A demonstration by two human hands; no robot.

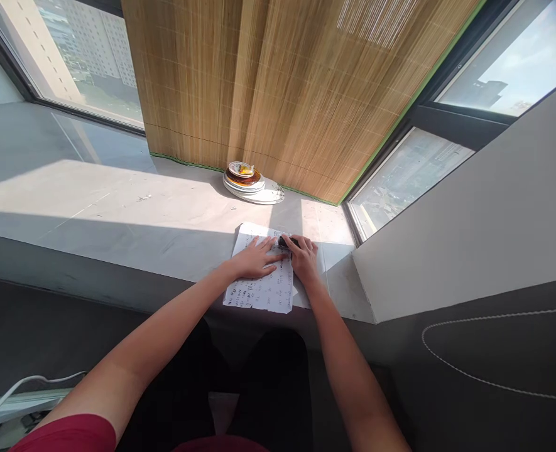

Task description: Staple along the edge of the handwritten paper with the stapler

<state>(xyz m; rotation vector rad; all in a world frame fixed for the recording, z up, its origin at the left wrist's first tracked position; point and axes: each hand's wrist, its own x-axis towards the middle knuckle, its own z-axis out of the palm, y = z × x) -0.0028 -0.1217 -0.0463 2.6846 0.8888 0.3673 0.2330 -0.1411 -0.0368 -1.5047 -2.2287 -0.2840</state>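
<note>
Printed paper sheet (263, 282) lies flat at the near edge of the grey window ledge (117, 201), its near corner slightly overhanging. Right hand (303, 257) rests on the sheet's far right corner, fingers curled around a small dark object (288, 241), possibly a stamp or marker; its type cannot be resolved. Grip is closed on it, tip end pressed to the paper. Left hand (256, 257) lies just left of that grip, palm down, fingers spread and flat, pinning the sheet; it holds nothing. Sheet already carries rows of print or marks over most of its face; whether any are fresh cannot be told. Judgement: marking work is under way at the top of the sheet. Beyond the grip, well apart, a stack of plates (254, 185) stands against the bamboo blind (282, 81).
</note>
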